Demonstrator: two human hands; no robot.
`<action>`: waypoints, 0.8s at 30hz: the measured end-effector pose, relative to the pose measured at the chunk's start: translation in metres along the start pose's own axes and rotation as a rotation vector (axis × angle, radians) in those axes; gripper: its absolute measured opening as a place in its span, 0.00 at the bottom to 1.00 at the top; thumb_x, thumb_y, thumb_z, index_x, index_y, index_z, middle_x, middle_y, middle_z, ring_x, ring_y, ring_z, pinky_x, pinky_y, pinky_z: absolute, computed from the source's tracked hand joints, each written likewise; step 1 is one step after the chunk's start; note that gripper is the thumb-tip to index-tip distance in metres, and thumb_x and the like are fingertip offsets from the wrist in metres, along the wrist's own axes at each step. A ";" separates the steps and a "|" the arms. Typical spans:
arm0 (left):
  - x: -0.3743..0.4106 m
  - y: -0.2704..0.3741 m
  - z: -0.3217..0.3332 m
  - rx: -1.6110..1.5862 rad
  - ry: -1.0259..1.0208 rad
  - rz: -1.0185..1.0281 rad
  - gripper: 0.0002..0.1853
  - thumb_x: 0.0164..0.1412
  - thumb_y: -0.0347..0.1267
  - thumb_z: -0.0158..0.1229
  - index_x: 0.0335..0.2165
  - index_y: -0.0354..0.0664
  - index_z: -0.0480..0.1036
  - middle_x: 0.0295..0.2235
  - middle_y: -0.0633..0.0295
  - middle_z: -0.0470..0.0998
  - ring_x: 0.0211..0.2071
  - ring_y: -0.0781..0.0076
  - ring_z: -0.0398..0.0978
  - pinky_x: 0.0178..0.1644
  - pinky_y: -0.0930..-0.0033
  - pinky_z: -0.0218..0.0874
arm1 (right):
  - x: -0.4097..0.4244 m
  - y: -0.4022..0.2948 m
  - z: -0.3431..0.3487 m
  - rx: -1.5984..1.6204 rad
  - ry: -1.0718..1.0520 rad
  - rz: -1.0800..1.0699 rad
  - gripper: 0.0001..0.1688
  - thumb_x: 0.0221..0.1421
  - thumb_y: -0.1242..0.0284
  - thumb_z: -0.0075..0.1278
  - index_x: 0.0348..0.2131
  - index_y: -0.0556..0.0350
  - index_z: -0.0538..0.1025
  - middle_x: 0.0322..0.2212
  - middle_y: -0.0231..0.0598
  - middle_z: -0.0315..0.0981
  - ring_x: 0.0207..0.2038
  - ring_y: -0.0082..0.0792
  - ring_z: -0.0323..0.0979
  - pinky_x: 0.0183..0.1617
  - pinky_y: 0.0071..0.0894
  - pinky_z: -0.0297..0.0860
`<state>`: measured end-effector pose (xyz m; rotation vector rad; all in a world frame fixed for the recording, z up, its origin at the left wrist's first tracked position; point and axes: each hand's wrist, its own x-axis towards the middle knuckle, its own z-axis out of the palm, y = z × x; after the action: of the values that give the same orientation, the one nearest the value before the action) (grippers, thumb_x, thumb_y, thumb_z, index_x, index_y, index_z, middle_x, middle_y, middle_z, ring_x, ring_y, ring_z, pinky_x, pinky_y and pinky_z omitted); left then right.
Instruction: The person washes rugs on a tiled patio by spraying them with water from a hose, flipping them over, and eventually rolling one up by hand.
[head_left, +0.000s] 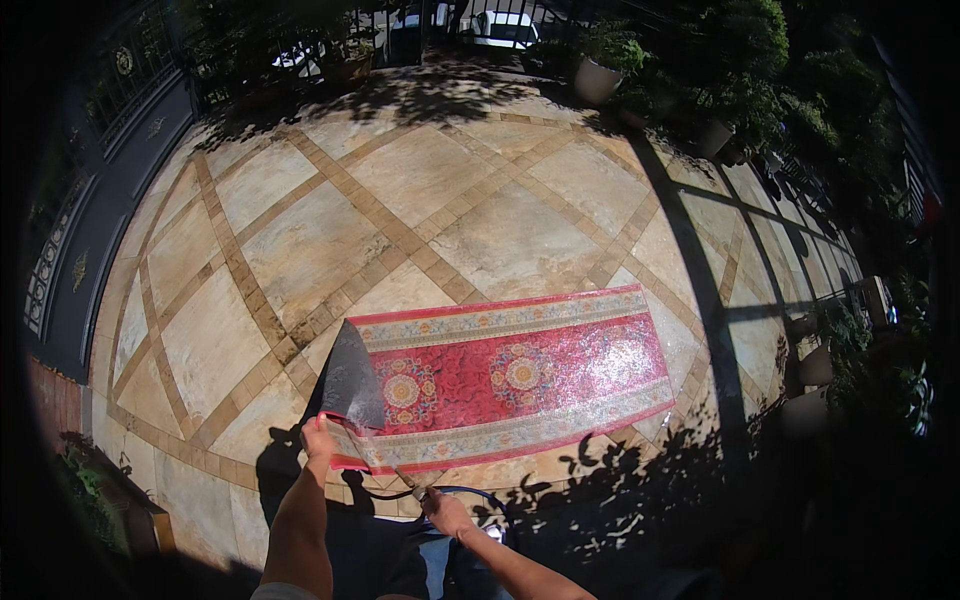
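Note:
A red runner rug (465, 390) with pale floral borders and round medallions lies on the tiled ground before me. Its right part glistens with water. My left hand (319, 441) grips the near left edge, raised off the tiles. The left end is folded over, so the rug's grey underside (349, 375) shows. In my right hand (446, 511) is a hose nozzle (409, 482), pointed up and left at the fold. A faint spray shows against the underside. A blue hose (472, 491) curves from the nozzle to the right beside my legs.
Patterned stone tiles (405, 180) cover the courtyard. A dark metal gate (105, 187) borders the left side. Plants and a pale pot (597, 81) stand at the back right. More pots (816, 365) line the right. A planter box (139, 517) is at lower left.

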<state>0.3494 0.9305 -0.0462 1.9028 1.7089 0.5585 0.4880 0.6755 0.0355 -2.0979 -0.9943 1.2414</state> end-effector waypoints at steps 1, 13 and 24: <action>0.000 0.005 -0.002 -0.013 0.020 -0.002 0.14 0.49 0.36 0.47 0.21 0.34 0.68 0.18 0.49 0.69 0.20 0.54 0.67 0.24 0.61 0.56 | 0.001 0.000 0.006 -0.011 0.016 -0.014 0.21 0.46 0.65 0.35 0.40 0.59 0.62 0.24 0.57 0.66 0.30 0.53 0.64 0.33 0.44 0.61; 0.007 0.015 -0.019 -0.148 -0.024 0.123 0.13 0.50 0.32 0.45 0.17 0.33 0.65 0.12 0.54 0.65 0.15 0.68 0.62 0.21 0.68 0.53 | 0.023 0.095 -0.033 0.069 0.329 0.316 0.18 0.45 0.63 0.39 0.28 0.62 0.68 0.24 0.54 0.67 0.28 0.49 0.66 0.31 0.36 0.62; 0.012 -0.002 -0.014 -0.122 -0.063 0.200 0.14 0.49 0.33 0.45 0.17 0.33 0.66 0.14 0.47 0.66 0.16 0.54 0.64 0.22 0.63 0.54 | -0.029 0.186 -0.175 0.746 0.808 0.670 0.10 0.46 0.72 0.40 0.26 0.64 0.65 0.13 0.34 0.60 0.10 0.21 0.55 0.10 0.21 0.51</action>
<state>0.3407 0.9442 -0.0364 1.9937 1.4212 0.6553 0.6966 0.5302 -0.0042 -2.0030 0.4967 0.6882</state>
